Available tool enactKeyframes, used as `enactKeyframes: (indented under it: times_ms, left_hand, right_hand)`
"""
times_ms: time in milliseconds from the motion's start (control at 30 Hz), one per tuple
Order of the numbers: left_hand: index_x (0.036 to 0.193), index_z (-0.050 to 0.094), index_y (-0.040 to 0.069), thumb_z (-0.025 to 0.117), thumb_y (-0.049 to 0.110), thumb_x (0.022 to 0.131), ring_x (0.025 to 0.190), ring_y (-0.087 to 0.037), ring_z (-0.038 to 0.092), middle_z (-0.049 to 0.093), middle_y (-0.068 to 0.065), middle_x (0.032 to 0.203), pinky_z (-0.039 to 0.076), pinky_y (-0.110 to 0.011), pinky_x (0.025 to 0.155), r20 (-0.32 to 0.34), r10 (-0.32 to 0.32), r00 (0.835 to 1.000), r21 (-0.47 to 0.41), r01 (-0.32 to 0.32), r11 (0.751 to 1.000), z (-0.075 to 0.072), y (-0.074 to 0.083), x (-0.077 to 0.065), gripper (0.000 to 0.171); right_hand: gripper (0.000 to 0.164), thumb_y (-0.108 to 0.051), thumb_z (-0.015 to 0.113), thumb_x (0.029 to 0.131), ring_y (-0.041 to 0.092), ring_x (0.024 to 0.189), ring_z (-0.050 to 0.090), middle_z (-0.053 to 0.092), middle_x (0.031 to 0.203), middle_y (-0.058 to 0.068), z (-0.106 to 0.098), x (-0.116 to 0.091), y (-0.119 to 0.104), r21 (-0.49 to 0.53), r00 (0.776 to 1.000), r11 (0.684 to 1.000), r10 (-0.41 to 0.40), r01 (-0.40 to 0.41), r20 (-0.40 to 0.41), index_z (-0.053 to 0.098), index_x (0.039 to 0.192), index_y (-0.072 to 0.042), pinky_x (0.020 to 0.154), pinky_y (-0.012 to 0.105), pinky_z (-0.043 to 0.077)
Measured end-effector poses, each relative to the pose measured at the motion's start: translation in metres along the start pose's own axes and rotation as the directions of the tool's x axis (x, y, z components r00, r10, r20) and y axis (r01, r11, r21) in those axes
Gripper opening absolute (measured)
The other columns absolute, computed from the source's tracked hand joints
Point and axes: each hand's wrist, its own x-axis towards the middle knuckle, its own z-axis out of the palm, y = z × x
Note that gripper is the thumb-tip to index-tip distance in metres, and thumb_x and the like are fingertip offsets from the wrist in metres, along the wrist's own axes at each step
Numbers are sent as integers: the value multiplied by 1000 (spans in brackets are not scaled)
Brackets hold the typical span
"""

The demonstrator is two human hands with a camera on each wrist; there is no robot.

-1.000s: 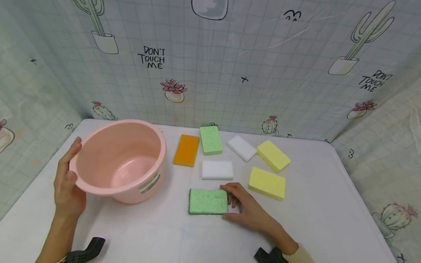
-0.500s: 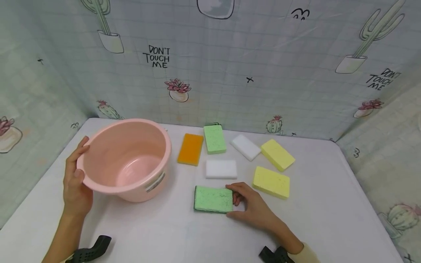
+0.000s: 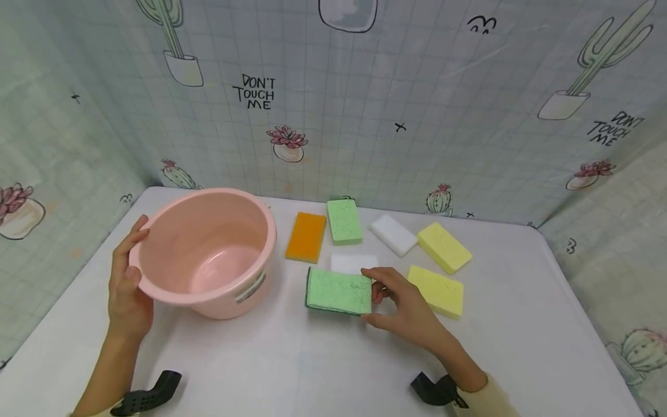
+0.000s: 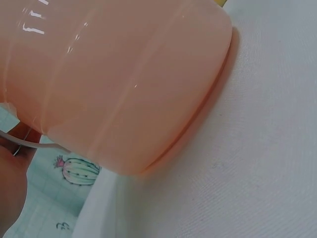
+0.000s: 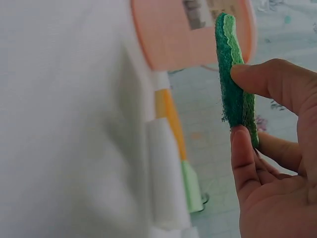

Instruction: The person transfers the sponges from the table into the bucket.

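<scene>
A green scouring sponge (image 3: 340,292), pale on top with a dark green scrubbing layer beneath, is held above the table by my right hand (image 3: 409,307). Thumb and fingers pinch its right end, and the right wrist view shows the sponge (image 5: 229,74) edge-on between them. My left hand (image 3: 129,284) grips the left rim of a pink basin (image 3: 208,300), with the thumb at the near side and fingers behind. Nothing lies inside the basin. In the left wrist view the basin wall (image 4: 129,84) fills much of the picture, and the left hand (image 4: 14,183) shows only partly.
Beyond the held sponge lie an orange sponge (image 3: 305,237), another green sponge (image 3: 344,222), two white sponges (image 3: 354,262) (image 3: 393,234) and two yellow sponges (image 3: 436,291) (image 3: 444,247). A patterned cloth (image 3: 333,116) hangs behind the white table (image 3: 292,370).
My right hand has lifted the green scouring sponge off the table and moved it slightly away from me, so it now overlaps the near white sponge. The left hand keeps its grip on the basin.
</scene>
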Motion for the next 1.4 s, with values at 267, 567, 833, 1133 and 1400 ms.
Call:
enactKeyframes:
  times_ms: [267,567,833,1133,1400]
  left_hand:
    - [140,41,6,49,22,91,138,-26,25,19,-7,156,44,-18,94,13,14,1000,1,-14,1000,-1,-1,0,53]
    - [140,41,4,50,23,91,139,-27,20,19,-9,156,42,-18,95,34,42,999,-34,-41,999,-2,-2,3,53]
    - [141,41,5,50,23,92,139,-27,20,19,-9,156,43,-18,94,27,41,999,-28,-40,999,-3,-3,0,53]
    - [141,40,5,47,20,92,139,-26,21,18,-10,156,43,-18,95,30,44,999,-9,-44,999,-3,-3,-1,52]
    - [140,42,5,50,22,91,140,-27,17,20,-11,156,38,-20,100,19,49,999,-38,-48,998,-1,-2,-1,53]
  right_hand:
    - [70,-3,80,74,17,88,54,52,116,-3,-6,32,-37,18,998,999,-43,43,-41,50,135,-18,81,33,52]
    - [68,-2,81,74,18,89,53,52,117,2,-3,65,-70,67,989,987,-146,148,-30,51,134,-12,82,32,51]
    - [67,-6,81,74,14,88,54,52,116,-1,11,92,-87,64,985,983,-172,172,-17,53,134,-12,82,29,51]
    - [65,-7,82,72,11,84,55,52,113,2,32,125,-111,15,984,986,-166,165,59,55,131,-4,82,24,51]
    - [66,-10,83,72,8,81,56,49,112,1,52,153,-129,-36,974,991,-120,129,192,54,132,-6,76,18,50]
